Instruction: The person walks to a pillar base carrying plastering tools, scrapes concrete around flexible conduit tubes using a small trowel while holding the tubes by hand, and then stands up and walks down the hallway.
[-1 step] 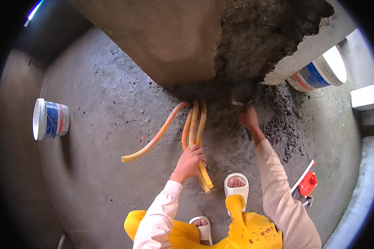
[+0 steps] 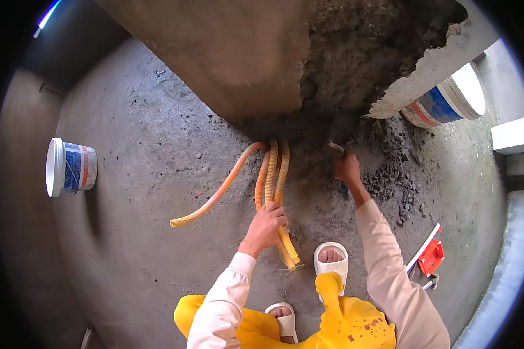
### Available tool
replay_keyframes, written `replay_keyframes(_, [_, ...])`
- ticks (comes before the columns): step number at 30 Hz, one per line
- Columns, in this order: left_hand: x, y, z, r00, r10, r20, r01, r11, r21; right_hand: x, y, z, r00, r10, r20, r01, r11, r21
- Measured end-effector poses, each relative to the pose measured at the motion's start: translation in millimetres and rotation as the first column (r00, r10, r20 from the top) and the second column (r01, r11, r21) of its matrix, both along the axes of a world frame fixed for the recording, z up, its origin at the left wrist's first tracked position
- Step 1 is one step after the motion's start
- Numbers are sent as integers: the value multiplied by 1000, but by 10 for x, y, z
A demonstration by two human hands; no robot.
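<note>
Grey floor (image 2: pixel 128 244) — left hand (image 2: pixel 265 227) round yellow tubes (image 2: pixel 270 180), right hand (image 2: pixel 348 170) round an obscured tool (image 2: pixel 336 148) — kind unclear.

Ribbed, flexible plastic tubes (image 2: pixel 269 180) are yellow, shading to orange. Round plastic buckets (image 2: pixel 80 167) are white, banded blue and red. Cloth trousers (image 2: pixel 355 323) are bright yellow, spotted reddish-brown; long cloth sleeves (image 2: pixel 220 302), pale pink; open-toed slippers (image 2: pixel 340 268), off-white; concrete floor (image 2: pixel 140 256), grey, speckled dark.

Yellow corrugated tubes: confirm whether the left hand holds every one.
No, one curved tube lies off to the left, outside the left hand.
</note>
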State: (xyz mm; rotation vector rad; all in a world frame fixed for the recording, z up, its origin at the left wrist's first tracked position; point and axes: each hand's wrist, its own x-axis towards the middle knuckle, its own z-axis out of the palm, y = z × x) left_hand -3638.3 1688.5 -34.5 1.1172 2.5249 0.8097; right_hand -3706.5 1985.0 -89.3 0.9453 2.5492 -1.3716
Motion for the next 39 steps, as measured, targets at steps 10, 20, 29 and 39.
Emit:
replay_keyframes(10, [-28,146,52,1000,-15,21,15,1000,6,-460,-365,227,912,373,-171,-402,896,-191])
replay_keyframes(20, [-40,262,132,999,-31,29,31,999,28,-132,-60,-411,936,-191,-294,171,981,-95])
replay_keyframes(29, [-60,147,241,1000,-7,2,7,1000,-12,-150,132,-112,973,-211,-99,138,863,-485])
replay_keyframes(39, [-61,206,367,998,-2,59,5,998,-57,208,14,163,658,-737,-154,487,573,-659])
